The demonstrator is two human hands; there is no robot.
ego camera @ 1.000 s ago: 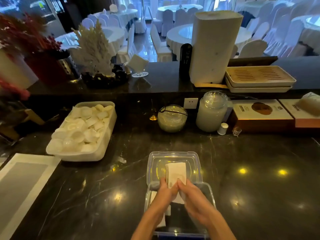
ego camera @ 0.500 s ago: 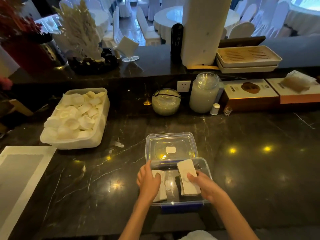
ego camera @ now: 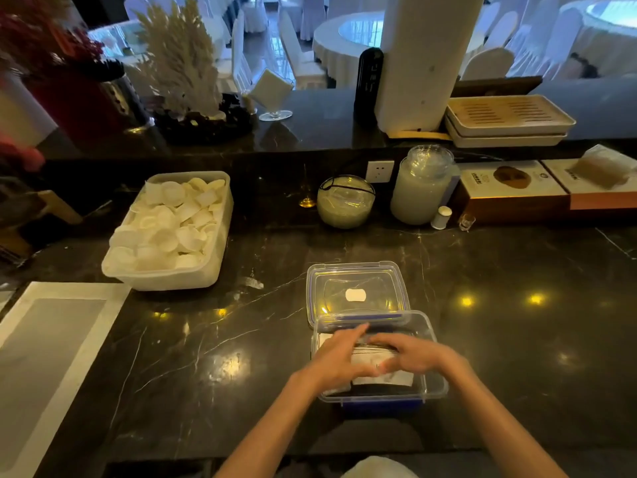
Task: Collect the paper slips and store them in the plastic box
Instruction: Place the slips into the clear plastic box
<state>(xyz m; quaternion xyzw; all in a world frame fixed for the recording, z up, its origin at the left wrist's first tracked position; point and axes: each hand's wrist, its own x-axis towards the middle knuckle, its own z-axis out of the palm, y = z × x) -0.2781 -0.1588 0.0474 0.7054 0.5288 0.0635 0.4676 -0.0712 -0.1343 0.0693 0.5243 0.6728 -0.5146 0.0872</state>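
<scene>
White paper slips (ego camera: 374,365) lie inside a clear plastic box (ego camera: 432,343) on a black marble counter (ego camera: 206,357), where a person presses both hands down over them. The left hand (ego camera: 339,357) rests flat on the slips at the box's left side, fingers extended and together; the right hand (ego camera: 412,355) lies across the middle, fingers curved down onto the paper. Motion blur makes it unclear whether either hand actually pinches a slip or merely presses on the pile. A corner of paper (ego camera: 396,378) shows beneath the right palm, near the box's front wall, above a blue clip on the front edge.

The box's clear lid (ego camera: 356,291) sits just behind it, touching its far rim, with a small white label at its centre.

To the left, well apart, a translucent white tub (ego camera: 193,274) is filled to the brim with small white cup-shaped items. A white-framed tray (ego camera: 69,294) lies at the counter's left edge. Against the back wall stand a round glass bowl (ego camera: 345,201) with a wire clasp, holding pale contents, and beside it a tall lidded glass jar (ego camera: 422,188), likewise pale inside. Two flat printed cartons (ego camera: 517,188) sit to the right of the jar. On the raised ledge behind, two slatted trays (ego camera: 506,120) are stacked beside a tall white appliance (ego camera: 424,60).
</scene>
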